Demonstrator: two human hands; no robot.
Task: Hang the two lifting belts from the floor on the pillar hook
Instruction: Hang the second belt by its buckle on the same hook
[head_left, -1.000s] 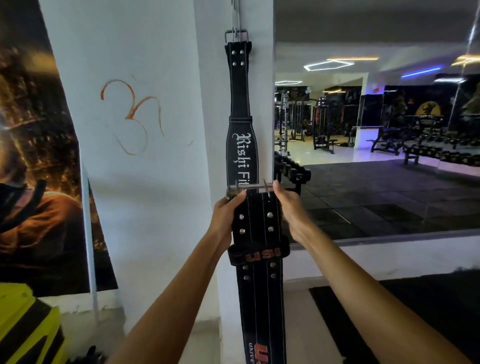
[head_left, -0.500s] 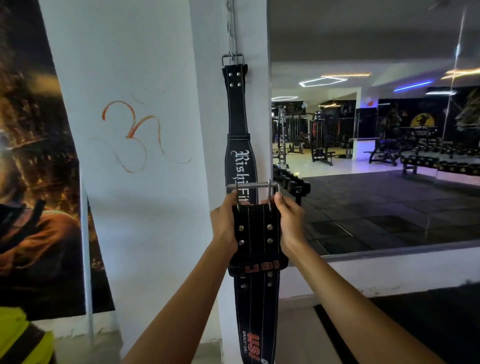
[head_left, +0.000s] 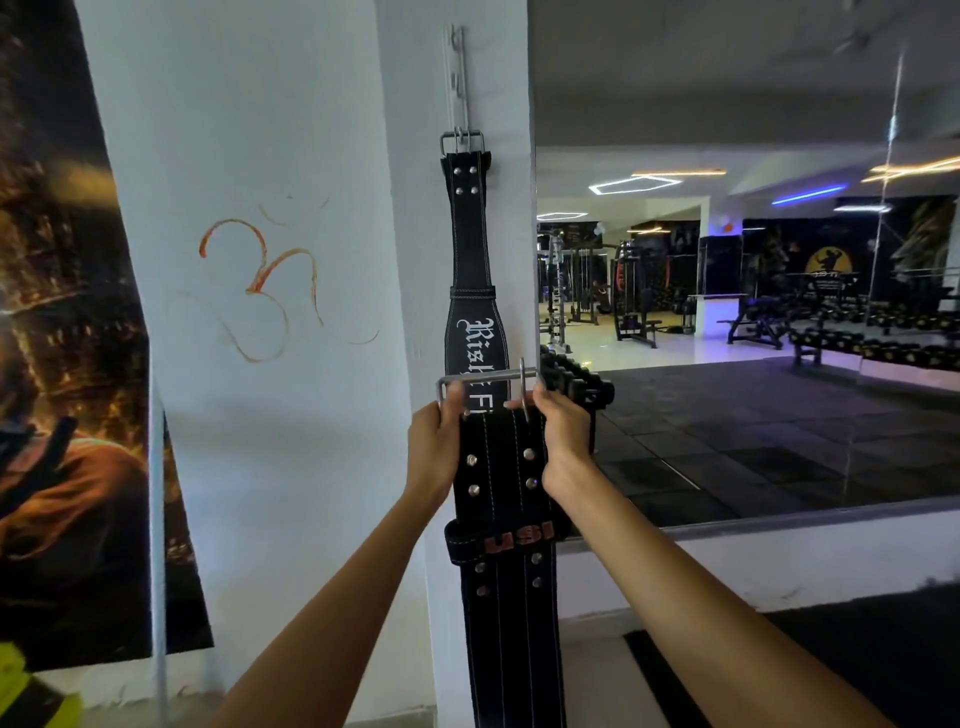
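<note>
A black lifting belt with white lettering (head_left: 471, 249) hangs by its buckle from the metal hook strip (head_left: 457, 67) on the white pillar (head_left: 291, 415). In front of it I hold a second black belt marked USI (head_left: 501, 483) upright, its strap trailing down out of view. My left hand (head_left: 435, 449) grips the left side of its top end and my right hand (head_left: 563, 436) grips the right side. Its metal buckle (head_left: 485, 382) sticks up between my hands, well below the hook.
A large wall mirror (head_left: 753, 312) to the right of the pillar reflects dumbbell racks and gym machines. A dark poster (head_left: 62, 364) covers the wall on the left. Something yellow (head_left: 26, 691) sits at the bottom left corner.
The view has tilted upward, bringing the hook strip into sight. Both hands have raised the USI belt's buckle slightly along the hanging belt.
</note>
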